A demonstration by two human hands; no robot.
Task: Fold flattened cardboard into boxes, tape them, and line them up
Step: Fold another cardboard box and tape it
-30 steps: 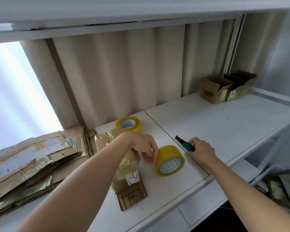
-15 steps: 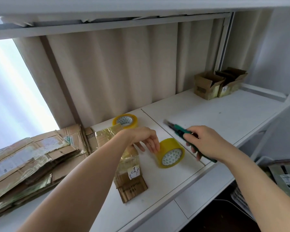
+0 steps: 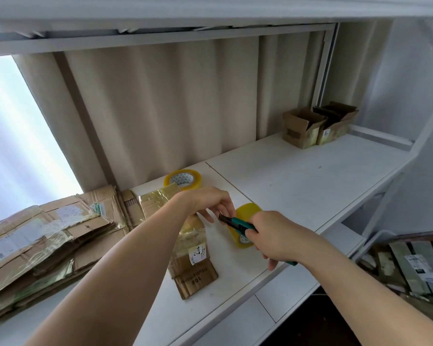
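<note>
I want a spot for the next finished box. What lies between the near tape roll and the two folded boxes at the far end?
Nothing: in the head view, bare white shelf runs from the near tape roll to the folded boxes.

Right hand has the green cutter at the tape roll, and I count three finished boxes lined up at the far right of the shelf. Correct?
Not quite. The head view shows two boxes at the far right of the shelf, not three. The rest holds: the right hand grips the green cutter at the tape roll.
</note>
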